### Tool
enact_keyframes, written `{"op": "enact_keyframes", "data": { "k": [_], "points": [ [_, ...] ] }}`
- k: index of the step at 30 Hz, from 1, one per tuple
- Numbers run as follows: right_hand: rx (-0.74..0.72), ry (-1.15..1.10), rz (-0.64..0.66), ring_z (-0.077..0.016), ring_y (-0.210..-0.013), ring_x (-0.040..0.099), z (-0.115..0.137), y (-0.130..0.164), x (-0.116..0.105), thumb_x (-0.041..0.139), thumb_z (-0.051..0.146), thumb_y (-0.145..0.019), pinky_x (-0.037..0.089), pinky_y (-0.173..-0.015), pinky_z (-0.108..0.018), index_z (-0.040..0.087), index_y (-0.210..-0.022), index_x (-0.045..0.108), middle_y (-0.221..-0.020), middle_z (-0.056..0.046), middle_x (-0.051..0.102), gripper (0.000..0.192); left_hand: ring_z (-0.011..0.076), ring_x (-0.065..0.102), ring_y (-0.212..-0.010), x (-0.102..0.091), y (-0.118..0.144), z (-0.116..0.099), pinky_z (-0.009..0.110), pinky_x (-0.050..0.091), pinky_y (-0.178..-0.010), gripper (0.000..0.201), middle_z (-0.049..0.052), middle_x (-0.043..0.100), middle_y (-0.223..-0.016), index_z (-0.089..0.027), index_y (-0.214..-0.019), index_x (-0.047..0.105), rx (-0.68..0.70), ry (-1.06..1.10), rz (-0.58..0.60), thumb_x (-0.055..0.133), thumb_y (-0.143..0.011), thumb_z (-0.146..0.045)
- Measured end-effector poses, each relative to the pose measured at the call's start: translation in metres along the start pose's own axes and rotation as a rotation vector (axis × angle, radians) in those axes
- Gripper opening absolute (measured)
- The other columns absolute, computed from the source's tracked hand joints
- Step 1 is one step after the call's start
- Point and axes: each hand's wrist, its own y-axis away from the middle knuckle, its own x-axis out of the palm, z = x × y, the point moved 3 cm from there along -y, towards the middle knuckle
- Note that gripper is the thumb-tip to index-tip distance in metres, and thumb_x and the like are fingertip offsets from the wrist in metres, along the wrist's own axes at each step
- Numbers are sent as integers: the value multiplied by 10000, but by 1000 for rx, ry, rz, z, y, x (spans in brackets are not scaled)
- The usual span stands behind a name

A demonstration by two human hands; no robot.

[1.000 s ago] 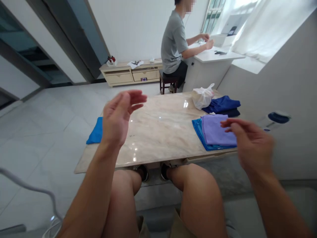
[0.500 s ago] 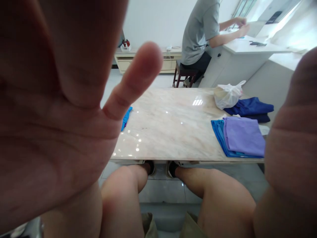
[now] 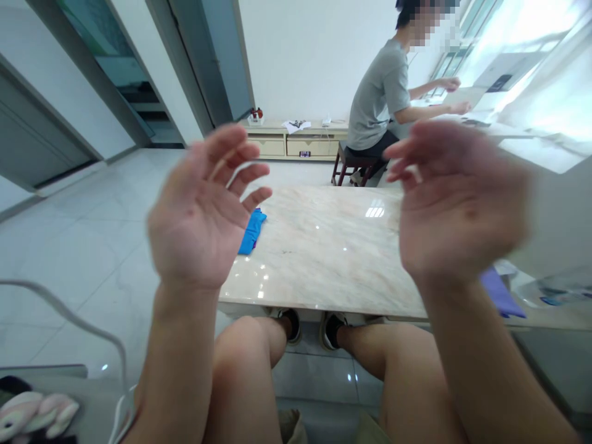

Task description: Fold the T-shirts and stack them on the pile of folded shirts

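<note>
My left hand (image 3: 203,209) and my right hand (image 3: 456,197) are both raised in front of me, palms facing me, fingers spread, holding nothing. They hover above the near edge of a marble table (image 3: 324,246). A blue cloth (image 3: 252,231) lies at the table's left edge, just past my left fingertips. A corner of a purple cloth (image 3: 502,296) shows behind my right wrist; the rest is hidden by my right hand. My bare knees are below the table edge.
Another person in a grey shirt (image 3: 379,92) sits on a stool at a white counter (image 3: 509,132) by the window. A low drawer cabinet (image 3: 287,142) stands against the far wall. A white cable (image 3: 83,327) and a pale soft item (image 3: 32,410) lie at lower left.
Both hands have pulled back from right in front of the camera to arm's length, palms toward me. The view has shifted, so my right hand now covers the folded cloths.
</note>
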Motion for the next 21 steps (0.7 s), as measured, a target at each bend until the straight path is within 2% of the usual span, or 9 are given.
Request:
{"op": "enact_keyframes", "data": {
  "k": [3, 6, 8, 10, 13, 16, 18, 21],
  "points": [
    [278, -39, 74, -209, -1066, 730, -63, -3, 32, 511, 554, -1080, 596, -825, -300, 241, -1139, 739, -1097, -84, 768, 392, 268, 780, -1099, 28, -11, 62, 402, 671, -877, 413, 104, 805, -1154, -236, -1211, 765, -244, 110, 98, 583, -1016, -551],
    [589, -18, 197, -185, -888, 703, -131, 17, 40, 627, 450, -961, 564, -748, -292, 212, -1061, 747, -1035, -84, 807, 285, 219, 773, -1002, 56, -9, 130, 343, 642, -825, 336, 114, 814, -1130, -204, -1150, 769, -475, 140, 162, 620, -957, -434],
    [665, 35, 251, -182, -833, 688, -157, 29, 36, 635, 372, -906, 545, -732, -298, 204, -1052, 751, -1016, -80, 818, 251, 226, 773, -1009, 74, -8, 162, 332, 627, -819, 325, 119, 822, -1151, -200, -1119, 780, -565, 61, 295, 641, -945, -436],
    [632, 127, 278, -185, -810, 683, -168, 35, 30, 603, 316, -895, 535, -745, -309, 200, -1042, 753, -982, -70, 816, 240, 257, 773, -1044, 84, -12, 185, 349, 618, -844, 294, 126, 827, -1154, -195, -1084, 788, -564, -175, 426, 658, -942, -417],
    [504, 354, 332, -202, -835, 693, -172, 37, 20, 559, 242, -924, 528, -809, -326, 201, -1027, 760, -932, -60, 804, 230, 342, 730, -1218, 76, -22, 217, 412, 583, -971, 246, 177, 805, -1252, -169, -1107, 787, -462, -759, 491, 656, -930, -279],
    [430, 596, 445, -226, -894, 714, -177, 39, 13, 564, 214, -982, 508, -835, -333, 206, -1061, 772, -984, -76, 814, 223, 418, 624, -1397, 48, -21, 253, 461, 545, -1040, 399, 260, 697, -1452, -128, -1327, 724, -407, -1197, 452, 621, -952, -222],
    [416, 701, 525, -239, -933, 727, -184, 42, 10, 583, 222, -1016, 491, -820, -327, 206, -1074, 781, -1040, -88, 824, 206, 442, 576, -1439, 30, -13, 277, 483, 532, -1057, 462, 288, 637, -1515, -113, -1415, 665, -408, -1359, 455, 615, -986, -279],
    [418, 752, 602, -243, -972, 741, -193, 44, 6, 589, 224, -1046, 472, -811, -310, 203, -1067, 793, -1072, -90, 832, 206, 446, 593, -1415, 8, -1, 303, 487, 537, -1038, 516, 286, 632, -1513, -119, -1458, 628, -463, -1450, 526, 626, -1012, -378]
  ]
}}
